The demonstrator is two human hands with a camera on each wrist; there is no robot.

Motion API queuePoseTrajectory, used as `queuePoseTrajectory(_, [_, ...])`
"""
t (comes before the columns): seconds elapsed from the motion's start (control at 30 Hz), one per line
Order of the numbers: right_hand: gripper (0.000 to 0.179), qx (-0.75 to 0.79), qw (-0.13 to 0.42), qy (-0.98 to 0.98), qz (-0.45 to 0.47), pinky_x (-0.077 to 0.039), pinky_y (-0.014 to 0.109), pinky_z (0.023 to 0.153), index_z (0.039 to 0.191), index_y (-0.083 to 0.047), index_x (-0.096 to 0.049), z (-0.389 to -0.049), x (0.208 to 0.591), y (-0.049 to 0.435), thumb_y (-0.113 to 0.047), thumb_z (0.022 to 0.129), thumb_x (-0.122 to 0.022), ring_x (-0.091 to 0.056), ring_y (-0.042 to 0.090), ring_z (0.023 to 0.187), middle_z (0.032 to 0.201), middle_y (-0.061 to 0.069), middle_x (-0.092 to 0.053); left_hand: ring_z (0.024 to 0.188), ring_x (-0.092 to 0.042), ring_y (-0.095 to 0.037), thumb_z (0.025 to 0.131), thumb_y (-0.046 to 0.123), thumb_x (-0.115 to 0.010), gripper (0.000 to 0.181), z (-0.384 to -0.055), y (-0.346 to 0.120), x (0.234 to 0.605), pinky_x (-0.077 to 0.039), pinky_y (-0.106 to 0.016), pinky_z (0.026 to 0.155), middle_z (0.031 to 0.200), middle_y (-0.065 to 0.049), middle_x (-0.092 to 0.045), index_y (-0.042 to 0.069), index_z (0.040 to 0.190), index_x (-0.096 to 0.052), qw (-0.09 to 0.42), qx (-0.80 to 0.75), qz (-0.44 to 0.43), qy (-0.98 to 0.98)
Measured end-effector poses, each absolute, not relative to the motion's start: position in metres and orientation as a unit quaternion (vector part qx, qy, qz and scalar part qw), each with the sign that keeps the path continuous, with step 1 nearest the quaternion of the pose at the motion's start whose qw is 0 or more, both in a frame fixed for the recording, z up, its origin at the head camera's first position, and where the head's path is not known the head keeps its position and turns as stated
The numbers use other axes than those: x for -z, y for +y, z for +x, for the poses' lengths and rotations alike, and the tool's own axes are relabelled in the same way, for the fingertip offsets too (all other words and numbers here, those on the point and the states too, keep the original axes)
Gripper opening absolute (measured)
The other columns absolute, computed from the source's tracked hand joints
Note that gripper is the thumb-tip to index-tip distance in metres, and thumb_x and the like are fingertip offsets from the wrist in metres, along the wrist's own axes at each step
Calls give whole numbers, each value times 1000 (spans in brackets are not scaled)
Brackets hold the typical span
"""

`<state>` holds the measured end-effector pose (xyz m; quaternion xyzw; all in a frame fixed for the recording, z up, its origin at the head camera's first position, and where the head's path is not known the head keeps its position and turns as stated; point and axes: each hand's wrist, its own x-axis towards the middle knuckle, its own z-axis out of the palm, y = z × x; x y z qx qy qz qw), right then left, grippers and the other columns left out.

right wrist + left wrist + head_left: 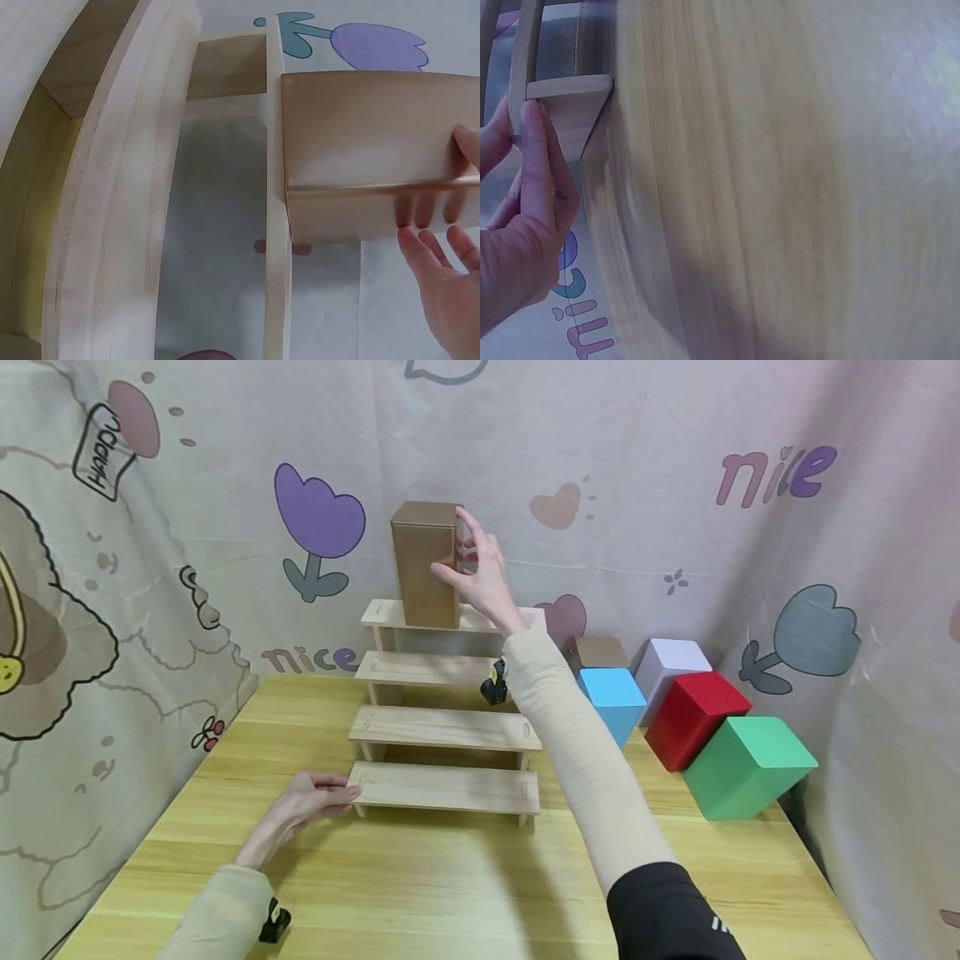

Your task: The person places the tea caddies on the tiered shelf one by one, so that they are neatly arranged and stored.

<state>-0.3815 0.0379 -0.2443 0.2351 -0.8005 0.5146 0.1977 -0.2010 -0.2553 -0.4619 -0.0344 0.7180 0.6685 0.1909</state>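
A tall brown-gold box (425,568) stands upright at the left part of the top step of a stepped wooden display stand (444,727). My right hand (482,568) is at the box's right side, fingers spread and mostly straight. Its thumb lies over the front face, and in the right wrist view the fingertips (409,236) are right at the side face, which mirrors them. At the stand's lowest step, my left hand (307,802) pinches the left end of the board, thumb on one face and fingers (532,124) on the other.
Right of the stand are a brown box (600,652), a blue box (613,702), a white box (671,664), a red box (693,718) and a green box (750,768). A patterned cloth (637,510) hangs behind the wooden table (420,893).
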Motion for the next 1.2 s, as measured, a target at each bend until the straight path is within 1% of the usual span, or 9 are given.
queuePoseTrajectory(0.17, [84, -515, 204, -799, 235, -64, 28, 89, 157, -26, -32, -382, 245, 35, -21, 88, -79, -55, 29, 108, 124, 16, -46, 83, -72, -8, 94, -2, -65, 55, -201, -256, 461, -65, -22, 82, 92, -2, -72, -29, 133, -36, 191, -670, -37, 717])
queuePoseTrajectory(0.57, [84, -521, 197, -798, 229, -63, 28, 94, 157, -28, -32, -383, 244, 30, -15, 88, -78, -56, 27, 114, 125, 16, -46, 84, -72, -7, 95, -2, -64, 54, -201, -256, 461, -65, -21, 83, 92, -1, -71, -30, 132, -37, 191, -665, -28, 722])
queuePoseTrajectory(0.8, [82, -522, 195, -797, 233, -63, 28, 96, 157, -26, -32, -384, 243, 28, -10, 89, -75, -57, 28, 114, 125, 16, -46, 85, -71, -7, 95, -1, -64, 56, -201, -256, 461, -65, -23, 85, 94, -2, -71, -30, 134, -35, 191, -663, -28, 724])
queuePoseTrajectory(1.07, [81, -518, 200, -798, 236, -64, 30, 94, 157, -24, -33, -384, 243, 28, -9, 90, -75, -57, 30, 112, 124, 19, -47, 84, -72, -7, 95, -1, -65, 53, -201, -255, 461, -65, -22, 84, 92, -2, -71, -29, 132, -39, 188, -662, -31, 725])
queuePoseTrajectory(1.2, [80, -517, 202, -798, 235, -64, 29, 94, 157, -24, -33, -384, 244, 28, -9, 90, -75, -58, 29, 111, 124, 19, -47, 84, -72, -7, 95, -2, -65, 53, -201, -255, 462, -65, -21, 84, 92, -2, -71, -29, 132, -38, 188, -664, -33, 723])
